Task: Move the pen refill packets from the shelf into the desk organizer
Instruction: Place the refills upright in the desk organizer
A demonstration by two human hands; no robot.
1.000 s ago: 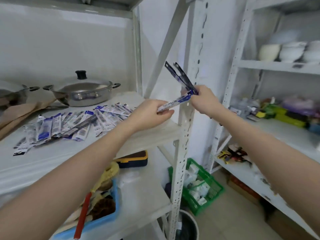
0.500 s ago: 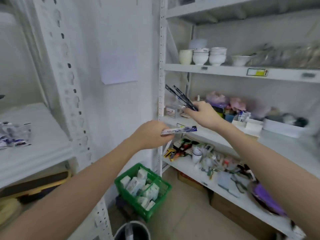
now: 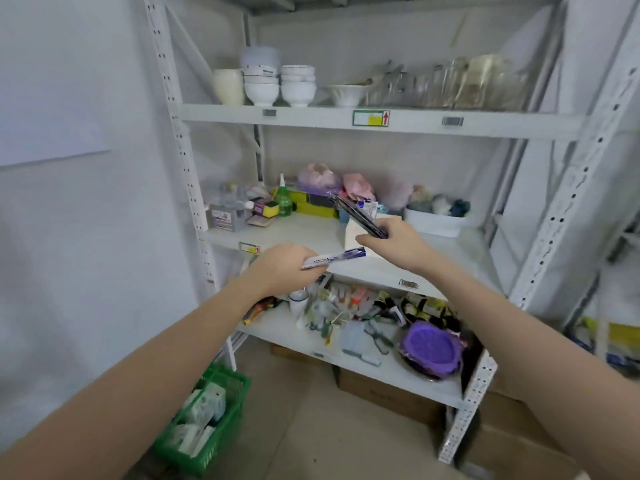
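My left hand point(image 3: 284, 266) is closed on one white and blue pen refill packet point(image 3: 341, 257), which points right, level with the middle shelf's edge. My right hand point(image 3: 391, 239) grips a few dark refill packets point(image 3: 355, 213) that fan up to the left. Directly under and behind that hand stands a white box-shaped desk organizer point(image 3: 353, 233) on the middle shelf point(image 3: 304, 233); the hand hides much of it. The two hands are a short gap apart.
White bowls point(image 3: 278, 85) and glass jars point(image 3: 460, 85) fill the top shelf. A white tub point(image 3: 433, 221), a green bottle point(image 3: 284, 199) and bags crowd the middle shelf's back. The lower shelf holds clutter and a purple lid point(image 3: 431, 348). A green basket point(image 3: 207, 415) and cardboard boxes sit on the floor.
My view has swung right, away from the shelf with the packets and the pan, onto this second rack. Both hands, still holding packets, have come over the middle shelf by the white organizer.
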